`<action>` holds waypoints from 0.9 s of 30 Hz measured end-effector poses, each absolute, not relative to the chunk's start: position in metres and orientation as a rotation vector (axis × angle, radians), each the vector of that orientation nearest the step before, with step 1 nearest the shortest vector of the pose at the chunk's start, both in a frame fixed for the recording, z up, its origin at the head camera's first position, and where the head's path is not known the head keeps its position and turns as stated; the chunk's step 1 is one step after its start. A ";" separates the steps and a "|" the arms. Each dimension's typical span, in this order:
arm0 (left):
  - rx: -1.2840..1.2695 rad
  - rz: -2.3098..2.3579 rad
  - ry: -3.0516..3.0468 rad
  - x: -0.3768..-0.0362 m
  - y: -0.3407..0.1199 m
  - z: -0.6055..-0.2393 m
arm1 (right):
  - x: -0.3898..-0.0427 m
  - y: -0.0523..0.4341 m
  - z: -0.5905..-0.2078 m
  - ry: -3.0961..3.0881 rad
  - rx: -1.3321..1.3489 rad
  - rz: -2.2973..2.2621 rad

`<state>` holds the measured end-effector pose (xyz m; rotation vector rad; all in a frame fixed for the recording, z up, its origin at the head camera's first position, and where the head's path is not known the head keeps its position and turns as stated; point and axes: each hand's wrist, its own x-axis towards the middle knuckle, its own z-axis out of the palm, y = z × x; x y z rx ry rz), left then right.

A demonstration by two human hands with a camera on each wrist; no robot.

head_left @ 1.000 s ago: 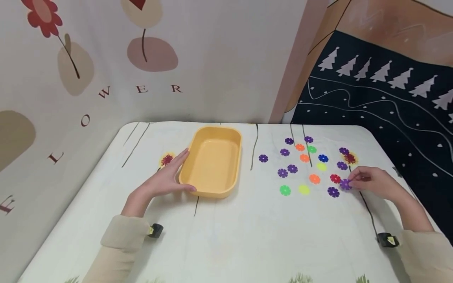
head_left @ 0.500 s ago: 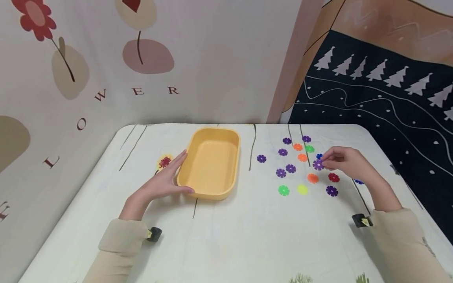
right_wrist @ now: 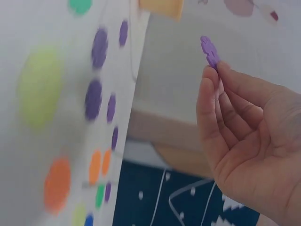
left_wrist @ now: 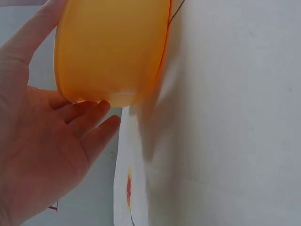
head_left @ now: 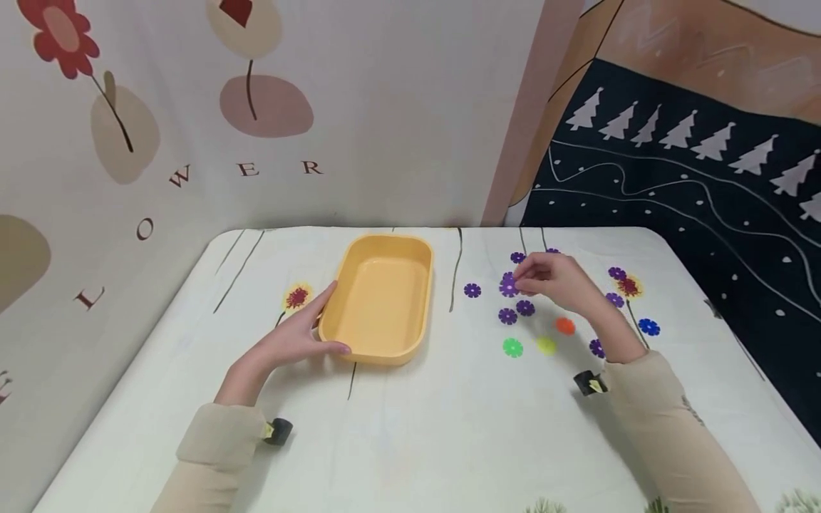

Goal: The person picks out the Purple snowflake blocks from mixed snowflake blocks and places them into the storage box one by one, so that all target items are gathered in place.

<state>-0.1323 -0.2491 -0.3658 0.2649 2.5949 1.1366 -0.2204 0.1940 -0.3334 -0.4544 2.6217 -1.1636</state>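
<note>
My left hand (head_left: 298, 338) holds a yellow rectangular tray (head_left: 328, 340) at its near left corner, thumb along the front side and fingers along the left. In the left wrist view, fingertips touch the tray's wall (left_wrist: 113, 52). A purple snowflake building disc (head_left: 508, 285) is pinched between thumb and forefinger of my right hand (head_left: 567, 285), raised above the table. The right wrist view shows this disc (right_wrist: 209, 51) nearly edge-on. More notched discs lie under and around the right hand, among them a green disc (head_left: 512, 348) and an orange disc (head_left: 565, 325); the hand hides some.
Flat discs lie scattered on the table's right half, including a blue disc (head_left: 649, 327) and a purple disc (head_left: 472, 290) nearest the tray. A white patterned cloth (head_left: 410, 442) covers the table. Printed curtains hang behind.
My right hand has lifted a purple snowflake disc from the right side and carried it left across the other discs. The left hand stays on the tray; the head view shifts slightly.
</note>
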 end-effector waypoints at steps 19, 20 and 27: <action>0.278 1.172 2.592 -0.130 -0.247 -0.370 | -0.220 0.076 -0.335 2.480 -0.649 -1.306; 0.280 1.174 2.593 -0.130 -0.247 -0.370 | -0.219 0.071 -0.335 2.465 -0.657 -1.310; 0.263 1.164 2.591 -0.130 -0.247 -0.370 | -0.215 0.037 -0.341 2.394 -0.720 -1.347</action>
